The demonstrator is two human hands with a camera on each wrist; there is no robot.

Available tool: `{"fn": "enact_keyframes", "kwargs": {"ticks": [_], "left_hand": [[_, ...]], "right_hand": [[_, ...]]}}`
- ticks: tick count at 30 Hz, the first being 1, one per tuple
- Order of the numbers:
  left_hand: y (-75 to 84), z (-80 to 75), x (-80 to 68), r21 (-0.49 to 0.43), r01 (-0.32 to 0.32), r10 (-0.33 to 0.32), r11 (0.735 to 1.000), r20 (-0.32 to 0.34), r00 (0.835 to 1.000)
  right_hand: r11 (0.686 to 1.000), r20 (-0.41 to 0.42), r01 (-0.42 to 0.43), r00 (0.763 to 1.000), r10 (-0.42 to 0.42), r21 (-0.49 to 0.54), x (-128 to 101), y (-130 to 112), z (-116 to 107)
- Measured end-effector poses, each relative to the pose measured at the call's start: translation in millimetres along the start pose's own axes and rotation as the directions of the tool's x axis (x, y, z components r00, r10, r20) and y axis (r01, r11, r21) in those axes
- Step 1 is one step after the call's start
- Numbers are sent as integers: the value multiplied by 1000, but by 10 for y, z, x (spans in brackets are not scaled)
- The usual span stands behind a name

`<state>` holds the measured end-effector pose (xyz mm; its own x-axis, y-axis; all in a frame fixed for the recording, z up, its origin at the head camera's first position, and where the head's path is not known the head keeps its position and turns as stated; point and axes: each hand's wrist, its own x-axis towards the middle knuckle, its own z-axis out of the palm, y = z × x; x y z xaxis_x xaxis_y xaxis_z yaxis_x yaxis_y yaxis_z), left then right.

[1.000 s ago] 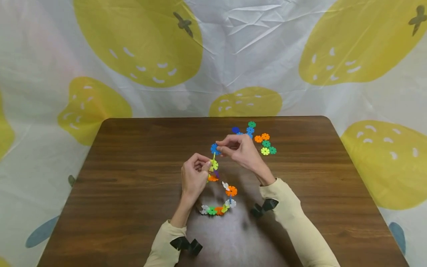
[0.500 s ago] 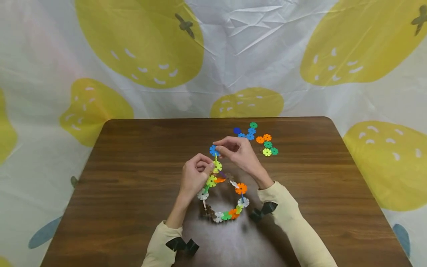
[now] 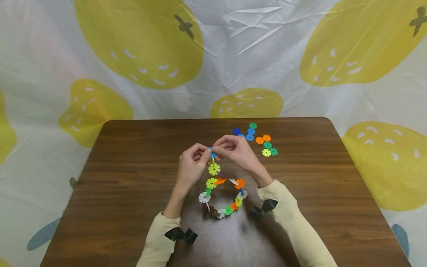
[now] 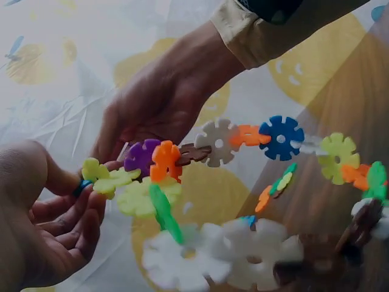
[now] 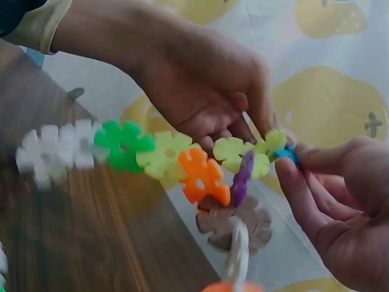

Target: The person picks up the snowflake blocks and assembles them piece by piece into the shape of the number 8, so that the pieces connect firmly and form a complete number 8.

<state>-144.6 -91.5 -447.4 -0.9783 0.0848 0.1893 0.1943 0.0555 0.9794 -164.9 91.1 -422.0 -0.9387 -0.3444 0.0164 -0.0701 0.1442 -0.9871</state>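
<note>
Chain (image 3: 220, 193) of interlocking plastic snowflake discs, closed into a loop, hanging above the middle of the surface (image 3: 133, 178). Its top is held up and its bottom sags near the surface; can't tell if it touches. Colours visible: yellow-green, orange, white, green, blue, purple, brown.

At the top sits a blue disc (image 3: 212, 152), mostly hidden between fingertips in the head view. It shows as a small blue sliver in both wrist views (image 4: 82, 185) (image 5: 287, 153).

Left hand (image 3: 190, 168): fingers curled, thumb and forefinger pinching the chain at the yellow-green disc (image 4: 106, 178) right beside the blue one.

Right hand (image 3: 238, 152): fingers curled, pinching the blue disc from the other side. Fingertips of both hands are nearly touching at that joint.

Right wrist view shows the run just below the pinch: yellow-green, purple on edge, orange (image 5: 203, 176), then green and white trailing off to the left, and a brown disc hanging underneath.

Loose discs (image 3: 258, 139) lie flat on the far right part of the surface, well apart from the hands: blue, green, orange, yellow-green.

Both arms in cream sleeves (image 3: 293, 215), with a black strap at each wrist.

Behind the surface hangs a white sheet (image 3: 233, 55) with big yellow strawberry shapes.
</note>
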Motion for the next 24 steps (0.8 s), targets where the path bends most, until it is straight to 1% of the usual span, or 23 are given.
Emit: {"fn": "enact_keyframes", "kwargs": {"ticks": [3, 5, 7, 9, 10, 12, 13, 15, 16, 17, 19, 21, 24], "left_hand": [[-25, 3, -6, -61, 35, -37, 998, -31, 999], [-39, -8, -12, -98, 43, -49, 994, -57, 997], [-48, -28, -19, -119, 42, -52, 992, -80, 995], [-58, -52, -27, -133, 43, -56, 990, -96, 994], [-63, -63, -29, -137, 43, -58, 990, -103, 993], [-76, -81, -36, -149, 43, -60, 988, -113, 992], [-82, -89, -40, -157, 40, -58, 987, -115, 992], [-97, -99, -46, -170, 35, -55, 985, -116, 992], [-106, -101, -47, -176, 30, -51, 984, -115, 992], [-115, -102, -49, -182, 24, -45, 983, -112, 993], [-125, -103, -51, -187, 14, -35, 982, -108, 994], [-133, -98, -54, -188, 9, -28, 982, -101, 994], [-138, -90, -61, -189, 6, -24, 982, -93, 995]], "right_hand": [[1000, -3, 5, 1000, -5, 6, -20, 68, -44], [1000, -27, 5, 1000, -6, -28, -34, 142, -120], [995, -83, -10, 997, 1, -104, -54, 237, -240], [974, -168, -54, 986, 17, -220, -83, 345, -402], [955, -218, -87, 976, 24, -284, -99, 405, -493], [896, -318, -161, 948, 24, -413, -133, 530, -678], [861, -363, -199, 932, 18, -467, -151, 590, -769], [797, -429, -267, 903, 11, -541, -199, 708, -936], [768, -451, -293, 893, 6, -569, -223, 765, -1010], [745, -462, -311, 887, 4, -591, -251, 817, -1071], [710, -461, -329, 888, 7, -623, -309, 915, -1172], [687, -455, -335, 891, 8, -645, -363, 1002, -1234], [667, -450, -328, 893, -13, -669, -411, 1106, -1271]]}}
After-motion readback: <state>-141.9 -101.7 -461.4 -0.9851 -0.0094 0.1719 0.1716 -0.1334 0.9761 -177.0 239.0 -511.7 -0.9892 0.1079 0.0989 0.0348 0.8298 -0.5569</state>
